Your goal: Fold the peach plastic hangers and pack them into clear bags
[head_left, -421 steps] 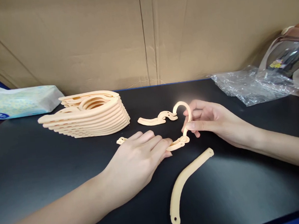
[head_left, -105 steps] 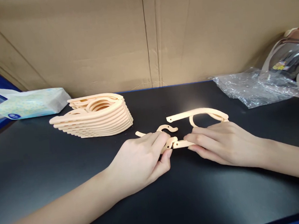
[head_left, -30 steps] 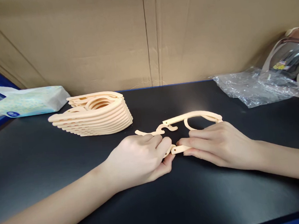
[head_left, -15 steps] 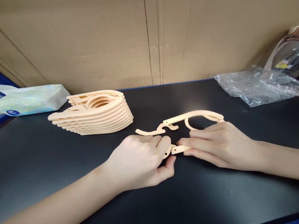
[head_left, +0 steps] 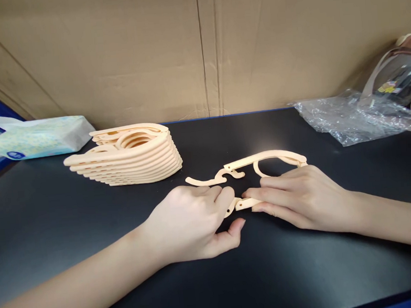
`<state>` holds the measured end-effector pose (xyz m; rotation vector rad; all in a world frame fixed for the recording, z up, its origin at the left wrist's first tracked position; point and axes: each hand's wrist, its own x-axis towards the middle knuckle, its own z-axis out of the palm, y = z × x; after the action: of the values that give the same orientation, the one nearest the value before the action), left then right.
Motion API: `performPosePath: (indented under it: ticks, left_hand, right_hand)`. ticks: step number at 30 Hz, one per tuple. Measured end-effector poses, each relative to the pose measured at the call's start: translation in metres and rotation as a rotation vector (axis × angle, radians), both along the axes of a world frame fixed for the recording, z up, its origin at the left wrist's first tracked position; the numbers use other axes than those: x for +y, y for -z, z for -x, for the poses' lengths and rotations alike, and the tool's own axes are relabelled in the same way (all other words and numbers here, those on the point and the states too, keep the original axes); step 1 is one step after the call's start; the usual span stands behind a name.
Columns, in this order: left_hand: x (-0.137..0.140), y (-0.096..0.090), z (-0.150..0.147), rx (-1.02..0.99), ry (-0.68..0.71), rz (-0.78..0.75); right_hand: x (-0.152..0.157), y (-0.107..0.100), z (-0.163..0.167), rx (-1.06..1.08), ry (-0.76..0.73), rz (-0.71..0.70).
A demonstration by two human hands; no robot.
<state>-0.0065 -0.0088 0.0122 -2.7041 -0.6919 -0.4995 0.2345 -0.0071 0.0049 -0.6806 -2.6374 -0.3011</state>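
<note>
A cream plastic folding clothes hanger (head_left: 268, 155) lies low over the black table, between my two hands. My left hand (head_left: 195, 219) is curled over its left portion, with the thumb sticking out to the right. Just beyond those knuckles shows a curved, notched piece (head_left: 208, 181), and a short jointed end peeks out beside the index finger. On the other side, my right hand (head_left: 301, 197) grips the arm nearest me, its fingers hiding much of it. The far arm bows out past this hand. A stack of similar folded hangers (head_left: 126, 156) stands behind my left hand.
A pack of tissues (head_left: 45, 137) lies at the back left of the black table (head_left: 274, 277). Crumpled clear plastic (head_left: 346, 115) sits at the back right, beside a transparent bag (head_left: 403, 76). Brown cardboard (head_left: 146, 53) walls off the far side.
My left thumb has stretched slightly further out to the right. Both hands keep their hold on the hanger, and the view has shifted very slightly.
</note>
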Motion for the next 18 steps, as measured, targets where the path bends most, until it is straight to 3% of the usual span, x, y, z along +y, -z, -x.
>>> performPosePath:
  ticks: [18]
  left_hand:
    - [-0.0023,0.0018,-0.0010,0.013,0.017,0.014]
  right_hand:
    - [0.0011,-0.0008,-0.0006,0.006,-0.027,-0.026]
